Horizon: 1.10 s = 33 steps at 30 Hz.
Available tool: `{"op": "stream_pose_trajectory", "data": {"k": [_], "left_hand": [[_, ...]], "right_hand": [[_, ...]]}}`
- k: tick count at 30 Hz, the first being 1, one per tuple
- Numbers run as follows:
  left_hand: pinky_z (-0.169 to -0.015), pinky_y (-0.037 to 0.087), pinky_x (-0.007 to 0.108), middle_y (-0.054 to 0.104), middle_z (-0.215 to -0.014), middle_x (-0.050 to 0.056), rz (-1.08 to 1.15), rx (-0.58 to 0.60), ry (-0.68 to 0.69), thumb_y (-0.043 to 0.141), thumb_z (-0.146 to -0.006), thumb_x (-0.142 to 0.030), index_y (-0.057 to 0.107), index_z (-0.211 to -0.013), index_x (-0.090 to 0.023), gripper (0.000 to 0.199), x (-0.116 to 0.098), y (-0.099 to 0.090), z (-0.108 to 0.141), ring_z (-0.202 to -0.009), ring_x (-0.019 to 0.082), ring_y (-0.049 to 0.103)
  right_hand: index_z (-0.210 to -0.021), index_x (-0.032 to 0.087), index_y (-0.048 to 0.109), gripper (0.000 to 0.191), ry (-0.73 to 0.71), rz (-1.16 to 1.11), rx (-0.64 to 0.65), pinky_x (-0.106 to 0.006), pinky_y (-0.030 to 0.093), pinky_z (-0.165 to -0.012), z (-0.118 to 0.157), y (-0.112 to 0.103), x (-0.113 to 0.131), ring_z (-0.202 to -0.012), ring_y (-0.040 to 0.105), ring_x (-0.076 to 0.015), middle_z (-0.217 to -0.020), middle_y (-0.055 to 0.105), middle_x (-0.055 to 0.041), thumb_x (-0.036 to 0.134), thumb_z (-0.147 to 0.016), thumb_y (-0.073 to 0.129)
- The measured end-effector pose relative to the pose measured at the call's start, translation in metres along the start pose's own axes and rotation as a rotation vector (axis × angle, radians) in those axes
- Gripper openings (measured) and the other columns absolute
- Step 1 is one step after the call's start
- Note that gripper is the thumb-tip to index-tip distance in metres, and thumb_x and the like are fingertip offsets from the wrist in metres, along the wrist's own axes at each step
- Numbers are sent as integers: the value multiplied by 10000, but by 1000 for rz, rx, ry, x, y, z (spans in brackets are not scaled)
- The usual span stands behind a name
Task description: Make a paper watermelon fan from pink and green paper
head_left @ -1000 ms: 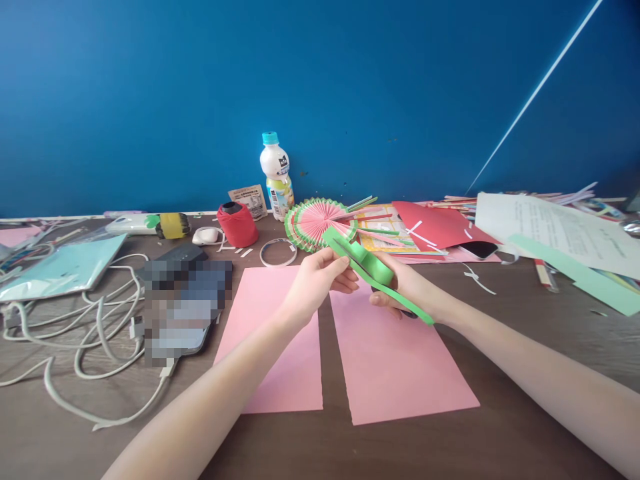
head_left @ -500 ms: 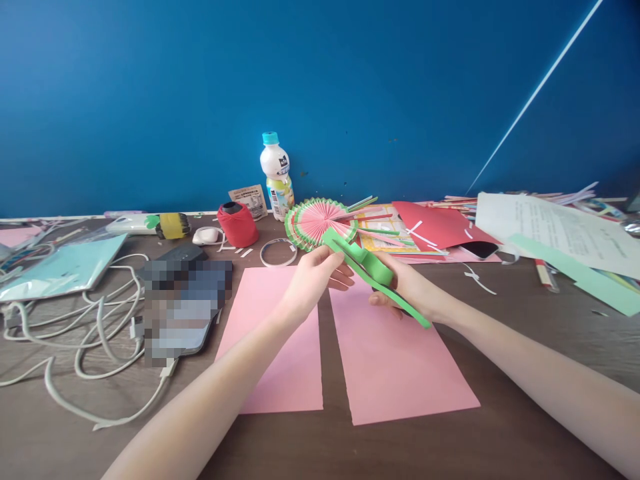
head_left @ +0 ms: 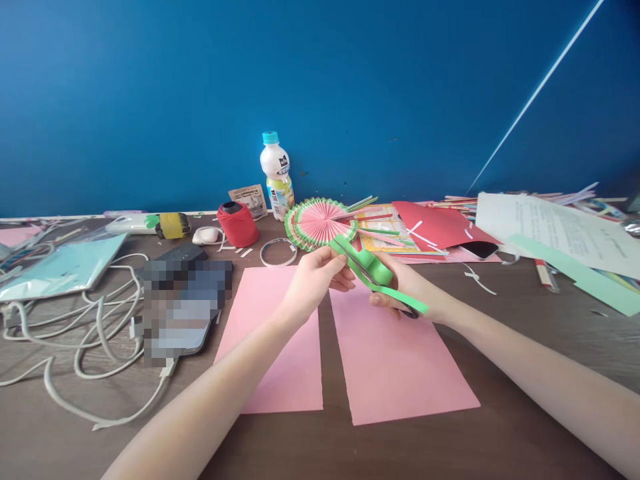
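Observation:
My left hand (head_left: pixel 316 277) pinches the far end of a green paper strip (head_left: pixel 345 248). Scissors with a dark handle (head_left: pixel 411 312) are in my right hand (head_left: pixel 413 283), their blades lying along the strip and partly hidden by it. Around the blades the green paper is split lengthwise: one side curls into a loop, the other trails over my right wrist. Both hands are above two pink paper sheets (head_left: pixel 400 360) that lie side by side with a gap between them. Just beyond my left hand rests a pleated pink and green paper rosette (head_left: pixel 320 223).
A bottle (head_left: pixel 277 175), a red roll (head_left: pixel 237 225) and a tape ring (head_left: pixel 278 253) stand or lie at the back. On the left are a phone (head_left: pixel 193 313) and tangled white cables (head_left: pixel 100 333). Red paper (head_left: pixel 440 227) and a printed sheet (head_left: pixel 555 227) lie right.
The scissor blades have advanced along the green strip towards my left hand, and the cut-off side has shifted. My left hand has barely moved.

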<state>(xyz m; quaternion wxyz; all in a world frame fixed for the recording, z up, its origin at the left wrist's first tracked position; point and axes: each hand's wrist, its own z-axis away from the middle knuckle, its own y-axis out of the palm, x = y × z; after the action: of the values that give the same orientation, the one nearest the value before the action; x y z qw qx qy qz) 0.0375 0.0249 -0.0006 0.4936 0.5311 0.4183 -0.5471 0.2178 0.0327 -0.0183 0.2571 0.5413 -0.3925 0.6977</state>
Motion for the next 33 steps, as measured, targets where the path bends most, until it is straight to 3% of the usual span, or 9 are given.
{"op": "stream_pose_trajectory", "data": {"k": [14,19,26,33], "left_hand": [[-549,502,228,632,-609,22,6,-1,-24,495,-832,-180,523,-677,-133,165,-1,1,1,-527,110,612],[-555,505,237,634,-625,28,-38,0,-33,482,-822,-187,520,-671,-135,163,-2,1,1,-532,116,614],[-595,516,243,621,-619,7,-39,-93,57,495,-809,-209,495,-649,-150,170,-2,-4,-1,-564,110,614],[-569,507,223,626,-592,2,-21,-30,25,511,-808,-182,491,-633,-146,180,-1,-2,-1,-533,99,608]], "right_hand": [[-1174,236,376,636,23,21,-6,-202,343,-334,2,0,4,-375,408,-54,-599,415,105,417,-672,721],[-1190,250,365,684,55,10,-26,-209,369,-345,1,1,3,-389,402,-57,-600,395,111,402,-642,745],[-1183,232,377,718,63,7,-37,-215,379,-348,1,1,2,-392,421,-62,-601,404,103,406,-607,769],[-1222,221,325,743,11,-20,5,-215,368,-347,0,0,-1,-387,432,-75,-575,432,104,444,-643,734]]}}
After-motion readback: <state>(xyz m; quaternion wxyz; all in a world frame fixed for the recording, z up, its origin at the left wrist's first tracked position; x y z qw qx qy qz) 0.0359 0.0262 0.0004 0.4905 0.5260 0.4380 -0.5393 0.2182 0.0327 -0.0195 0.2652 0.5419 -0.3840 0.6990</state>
